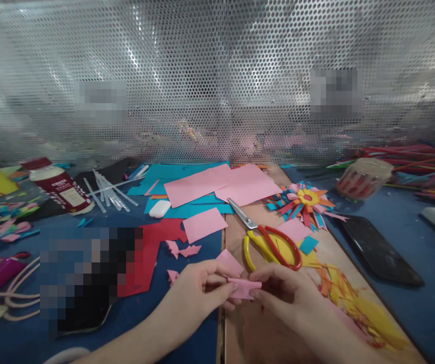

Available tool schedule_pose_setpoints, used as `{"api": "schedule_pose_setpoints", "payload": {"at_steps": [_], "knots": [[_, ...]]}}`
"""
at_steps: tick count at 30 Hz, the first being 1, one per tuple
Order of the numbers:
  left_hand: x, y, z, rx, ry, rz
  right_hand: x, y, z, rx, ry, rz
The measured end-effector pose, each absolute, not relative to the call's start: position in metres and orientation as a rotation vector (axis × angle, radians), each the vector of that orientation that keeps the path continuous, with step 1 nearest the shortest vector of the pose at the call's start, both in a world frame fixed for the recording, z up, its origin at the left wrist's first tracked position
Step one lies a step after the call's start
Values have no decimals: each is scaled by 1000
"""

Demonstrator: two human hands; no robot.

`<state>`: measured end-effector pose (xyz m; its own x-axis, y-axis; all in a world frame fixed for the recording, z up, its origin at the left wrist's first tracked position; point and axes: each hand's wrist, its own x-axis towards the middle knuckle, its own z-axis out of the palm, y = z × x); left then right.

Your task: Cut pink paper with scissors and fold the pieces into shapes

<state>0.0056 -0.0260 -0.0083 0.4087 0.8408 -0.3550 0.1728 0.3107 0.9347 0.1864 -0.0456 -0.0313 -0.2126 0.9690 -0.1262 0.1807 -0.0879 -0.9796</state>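
Note:
Both my hands meet low in the middle over a small folded pink paper piece [243, 288]. My left hand [198, 290] pinches its left end with thumb and fingers. My right hand [291, 296] pinches its right end, fingers curled. Just beyond them lie yellow-and-red-handled scissors [268, 242] on the wooden board [263, 328]. A pink paper rectangle [204, 224] and small pink scraps [183, 249] lie on the blue table to the left.
Large pink sheets [221, 184] on teal paper [172, 174] lie behind. A multicoloured paper flower [305, 202], a black phone [380, 253], a plastic jar [361, 177], a bottle [63, 187], white sticks [107, 192], red paper [153, 258] and yellow-orange scraps [354, 303] surround them. Perforated metal screen behind.

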Motion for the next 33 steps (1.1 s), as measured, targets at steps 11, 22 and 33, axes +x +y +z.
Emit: {"api": "schedule_pose_setpoints", "payload": {"at_steps": [11,22,33], "knots": [[7,-28,-6,1317,1137,643,190,-46,-41,-1283,-1456,1362],[7,-28,-4,1360,1138,594,190,-43,-34,-1320,-1482,1391],[4,-25,-13,1369,1063,566,191,-39,-28,-1238,-1665,1502]]}}
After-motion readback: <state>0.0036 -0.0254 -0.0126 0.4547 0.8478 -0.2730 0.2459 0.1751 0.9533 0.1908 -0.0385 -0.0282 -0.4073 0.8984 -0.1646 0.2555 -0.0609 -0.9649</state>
